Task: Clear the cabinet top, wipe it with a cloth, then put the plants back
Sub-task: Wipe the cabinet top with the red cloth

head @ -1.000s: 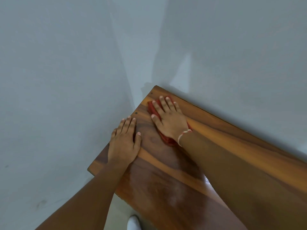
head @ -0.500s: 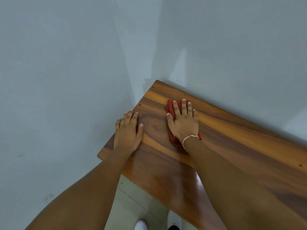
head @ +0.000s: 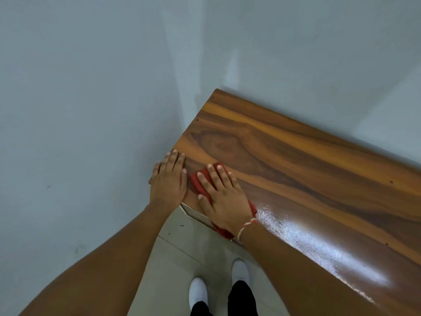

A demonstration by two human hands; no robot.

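Observation:
The wooden cabinet top [head: 284, 156] runs from the room corner toward the lower right, bare and glossy, with no plants in view. A red cloth [head: 197, 181] lies at its near left corner, partly hanging over the front edge. My right hand [head: 222, 197] presses flat on the cloth, fingers spread, covering most of it. My left hand [head: 168, 181] rests flat on the left end of the top, right beside the cloth, fingers together, holding nothing.
Grey walls meet in a corner right behind the cabinet's left end. Below the front edge is a pale tiled floor [head: 182, 247], where my two white shoes [head: 198, 293] stand. A wet-looking shine [head: 307, 242] covers the near part of the top.
My right hand has slid the cloth from the far back corner to the near front edge. My left hand shifted back toward the near left corner. The view tilted down, showing floor and shoes.

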